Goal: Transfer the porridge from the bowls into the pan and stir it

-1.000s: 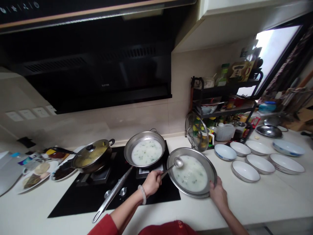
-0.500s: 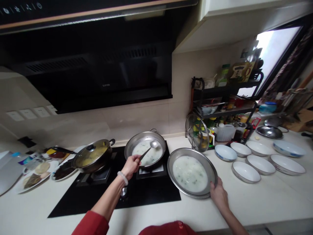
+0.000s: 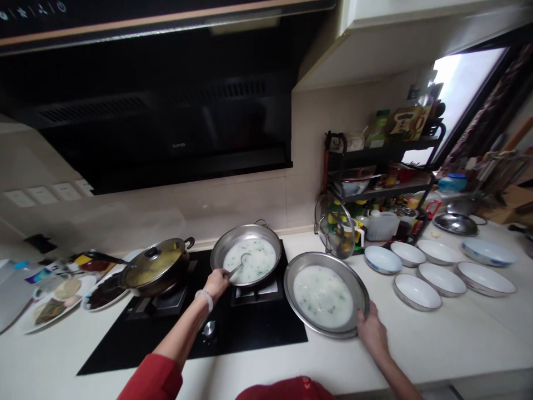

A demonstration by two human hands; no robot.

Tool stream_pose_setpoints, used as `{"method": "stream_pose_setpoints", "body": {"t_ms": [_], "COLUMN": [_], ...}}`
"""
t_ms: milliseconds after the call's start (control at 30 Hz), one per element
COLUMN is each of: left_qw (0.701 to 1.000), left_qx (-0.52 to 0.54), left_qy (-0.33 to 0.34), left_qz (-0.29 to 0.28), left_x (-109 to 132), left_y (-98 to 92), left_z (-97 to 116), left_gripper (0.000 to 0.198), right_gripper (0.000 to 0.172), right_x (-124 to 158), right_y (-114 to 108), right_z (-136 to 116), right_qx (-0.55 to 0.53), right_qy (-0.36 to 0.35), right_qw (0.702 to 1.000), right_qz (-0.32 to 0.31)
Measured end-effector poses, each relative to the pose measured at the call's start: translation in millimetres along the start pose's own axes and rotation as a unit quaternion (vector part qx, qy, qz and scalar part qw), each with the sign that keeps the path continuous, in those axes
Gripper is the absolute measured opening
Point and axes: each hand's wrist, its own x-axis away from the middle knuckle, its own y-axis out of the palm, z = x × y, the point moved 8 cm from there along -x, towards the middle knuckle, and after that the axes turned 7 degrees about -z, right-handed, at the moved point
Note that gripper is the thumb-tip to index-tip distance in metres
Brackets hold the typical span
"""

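Note:
My left hand is closed round the handle of a ladle. The ladle's bowl dips into white soup with green bits in a steel wok on the right burner. Beside the stove, on the counter, stands a wide steel basin holding the same kind of white soup. My right hand grips this basin by its right rim, thumb over the edge and the other fingers mostly hidden.
On the left burner sits a glass-lidded pan with yellowish food. Plates of food lie farther left. Several white bowls stand to the right, before a black rack of bottles. A glass lid leans there.
The ladle's bowl has gone from above the wok's soup down into it. My left hand has shifted slightly left and down. The right hand stays on the basin rim.

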Motion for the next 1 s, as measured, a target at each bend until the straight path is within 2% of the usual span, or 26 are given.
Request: {"method": "stream_pose_setpoints", "body": {"t_ms": [67, 133, 233, 433, 567, 1000], "left_qw": [0.989, 0.964, 0.935, 0.894, 0.873, 0.864], "left_qx": [0.133, 0.248, 0.337, 0.425, 0.465, 0.477], "left_qy": [-0.053, -0.086, -0.093, -0.09, -0.089, -0.072], "left_qz": [-0.023, -0.041, -0.058, -0.108, -0.119, -0.143], "left_x": [2, 5, 8, 12, 13, 16], "left_y": [4.9, 8.6, 8.7, 11.4, 12.6, 11.9], "left_z": [-9, -12, -10, -7, -6, -1], "left_gripper": [0.017, 0.011, 0.007, 0.009, 0.007, 0.011], "right_gripper": [0.057, 0.057, 0.056, 0.056, 0.056, 0.057], "right_x": [-1, -1, -2, -1, 0, -1], "right_y": [0, 1, 2, 1, 0, 1], "right_z": [1, 2, 3, 1, 0, 1], "right_qx": [0.001, 0.005, 0.01, 0.015, 0.012, 0.005], "right_qy": [0.001, 0.003, -0.002, -0.005, -0.003, -0.006], "right_qw": [1.0, 1.0, 1.0, 1.0, 1.0, 1.0], "right_qz": [0.003, 0.004, 0.006, 0.007, 0.001, 0.003]}}
